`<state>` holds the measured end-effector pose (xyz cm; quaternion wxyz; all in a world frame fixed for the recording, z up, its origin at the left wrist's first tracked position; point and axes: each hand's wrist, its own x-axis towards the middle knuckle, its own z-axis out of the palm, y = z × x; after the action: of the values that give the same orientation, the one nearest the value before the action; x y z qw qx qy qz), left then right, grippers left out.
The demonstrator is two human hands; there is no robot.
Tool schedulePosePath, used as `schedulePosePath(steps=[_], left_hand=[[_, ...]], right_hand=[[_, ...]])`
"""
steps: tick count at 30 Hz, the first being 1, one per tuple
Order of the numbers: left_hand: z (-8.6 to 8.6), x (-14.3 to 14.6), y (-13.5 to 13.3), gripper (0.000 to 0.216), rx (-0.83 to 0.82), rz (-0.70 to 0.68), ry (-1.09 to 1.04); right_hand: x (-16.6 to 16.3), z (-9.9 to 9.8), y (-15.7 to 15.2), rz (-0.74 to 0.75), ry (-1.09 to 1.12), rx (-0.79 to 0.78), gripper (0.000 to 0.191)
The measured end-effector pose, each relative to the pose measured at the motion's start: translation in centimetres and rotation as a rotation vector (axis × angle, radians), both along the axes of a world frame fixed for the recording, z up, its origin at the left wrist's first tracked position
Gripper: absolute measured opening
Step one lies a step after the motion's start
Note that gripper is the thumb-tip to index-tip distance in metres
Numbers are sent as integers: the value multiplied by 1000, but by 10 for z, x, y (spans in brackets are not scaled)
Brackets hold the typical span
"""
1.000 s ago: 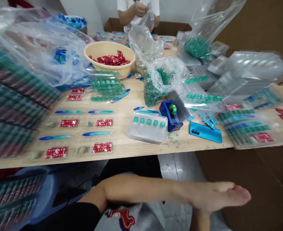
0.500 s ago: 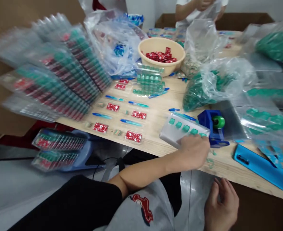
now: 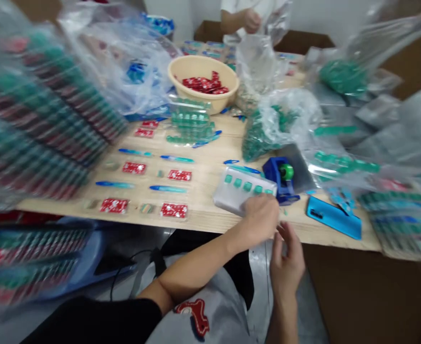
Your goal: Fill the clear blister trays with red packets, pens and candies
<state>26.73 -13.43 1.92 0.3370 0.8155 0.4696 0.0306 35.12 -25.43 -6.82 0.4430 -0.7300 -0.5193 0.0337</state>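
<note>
My left hand (image 3: 261,217), reaching in from the left, is at the front right corner of a pale flat pack (image 3: 231,197) with a row of green square pieces on its top. Its fingers are bunched and point down; what they hold, if anything, is hidden. Just off the table's front edge, my right hand (image 3: 287,258) is open, its thumb and fingers apart and loosely curved, close beside the left one. Against the pack's right side stands a blue tape dispenser (image 3: 281,184) with a green roll (image 3: 286,171). Tiny green scraps (image 3: 285,211) lie near my fingers.
Blue pens (image 3: 167,189) and red packets (image 3: 174,210) lie in rows at left. Behind are a cream basin (image 3: 232,91) of red packets and a bag of green pieces (image 3: 258,138). A blue phone (image 3: 334,217) lies right. Packed sleeves (image 3: 45,124) fan out left; a co-worker's hand (image 3: 252,21) is opposite.
The view has swung right, bringing packed sleeves into sight at the right edge. My right hand has come up beside the left hand, which stays at the pack's corner.
</note>
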Motion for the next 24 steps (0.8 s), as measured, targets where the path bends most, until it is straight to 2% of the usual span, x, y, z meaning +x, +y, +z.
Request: schedulePosePath(steps=[6, 10, 14, 16, 18, 21, 24], left_hand=[[11, -7, 3, 17, -27, 65, 6], [17, -19, 7, 11, -134, 148, -219], [31, -34, -3, 10, -174, 123, -387], [38, -39, -16, 12, -140, 80, -374], [42, -42, -31, 13, -73, -7, -329], [38, -45, -51, 12, 140, -162, -287], [32, -55, -60, 18, 415, -185, -350]], right_hand=[[-19, -10, 11, 147, -36, 52, 55], [-20, -15, 15, 165, -123, 57, 64], [-16, -6, 13, 196, -84, 63, 61], [-16, 2, 10, 196, 46, 81, 53], [-19, 12, 7, 204, 305, 73, 48], [-31, 27, 2, 298, 800, -22, 61], [-49, 39, 2, 403, 1094, -46, 75]])
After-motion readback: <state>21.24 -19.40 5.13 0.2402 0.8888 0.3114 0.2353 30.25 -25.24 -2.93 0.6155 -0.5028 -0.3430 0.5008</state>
